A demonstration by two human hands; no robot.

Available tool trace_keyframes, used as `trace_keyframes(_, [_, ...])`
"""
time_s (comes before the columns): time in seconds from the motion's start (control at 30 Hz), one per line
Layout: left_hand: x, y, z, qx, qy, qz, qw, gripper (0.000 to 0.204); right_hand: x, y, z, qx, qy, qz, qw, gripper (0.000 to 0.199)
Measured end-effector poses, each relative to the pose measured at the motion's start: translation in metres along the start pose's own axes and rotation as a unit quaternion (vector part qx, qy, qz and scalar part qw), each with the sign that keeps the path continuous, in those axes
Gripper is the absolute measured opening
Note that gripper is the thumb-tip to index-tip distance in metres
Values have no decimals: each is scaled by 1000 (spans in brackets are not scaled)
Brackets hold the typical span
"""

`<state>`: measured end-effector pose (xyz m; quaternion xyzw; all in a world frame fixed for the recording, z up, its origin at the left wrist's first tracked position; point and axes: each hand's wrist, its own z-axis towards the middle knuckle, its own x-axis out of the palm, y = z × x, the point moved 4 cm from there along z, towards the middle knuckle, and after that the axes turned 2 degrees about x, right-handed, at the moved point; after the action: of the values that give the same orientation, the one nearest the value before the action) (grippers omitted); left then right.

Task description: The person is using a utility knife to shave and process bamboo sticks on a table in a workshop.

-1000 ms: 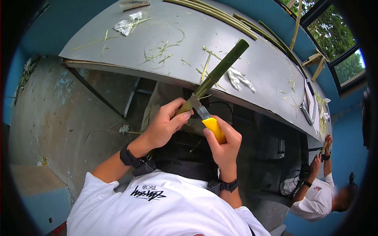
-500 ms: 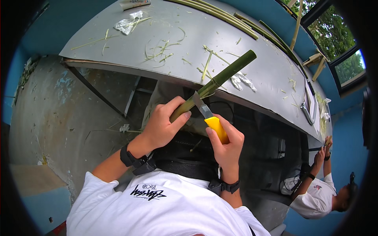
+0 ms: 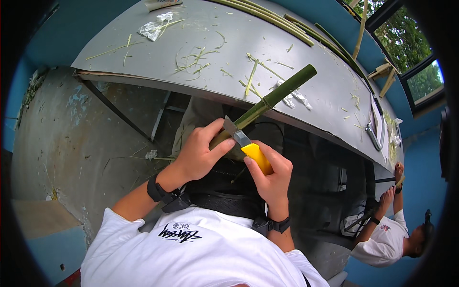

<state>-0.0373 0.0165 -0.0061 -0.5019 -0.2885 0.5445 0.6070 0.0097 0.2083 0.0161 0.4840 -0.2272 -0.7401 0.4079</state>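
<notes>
In the head view I count one green bamboo stick (image 3: 279, 94), one yellow-handled knife (image 3: 254, 154) with a flat metal blade, and at least two crumpled white tissues (image 3: 154, 28). Pale green shavings (image 3: 251, 79) litter the smooth grey table (image 3: 148, 67); around it I see blue walls (image 3: 420, 143), a black-framed window (image 3: 406, 48) and one co-worker (image 3: 380, 244). The left hand (image 3: 197, 154) clamps the stick's near end; its far end reaches over the table edge. The right hand (image 3: 271, 178) is wrapped around the knife's handle, blade across the stick beside the left fingers.

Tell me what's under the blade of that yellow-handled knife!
Under the blade is the green bamboo stalk, held in the left hand. The bit of stalk directly beneath the blade is covered, so I can't see its surface.
</notes>
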Motion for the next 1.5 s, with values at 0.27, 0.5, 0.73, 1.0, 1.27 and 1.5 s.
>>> trace_keyframes(0.27, [1, 4, 0, -27, 12, -40, 999, 26, 0, -3, 0, -8, -1, 6, 1000, 33])
trace_keyframes(0.5, [0, 0, -2, -58, 15, -69, 996, 25, 1, 1, -1, -14, -1, 9, 1000, 33])
trace_keyframes(0.73, [2, 4, -1, -51, 19, -124, 991, 20, 1, -3, -1, -14, 2, 11, 1000, 33])
trace_keyframes(1.0, [1, 6, -3, -55, 22, -125, 990, 19, 3, -2, -1, -13, 8, 16, 1000, 32])
trace_keyframes(1.27, [2, 4, -2, -70, 25, -135, 988, 19, 1, -3, -1, -9, 10, 17, 1000, 32])
trace_keyframes(1.5, [0, 9, -3, -19, 14, -96, 995, 32, 2, 0, -1, -16, 7, 18, 1000, 32])
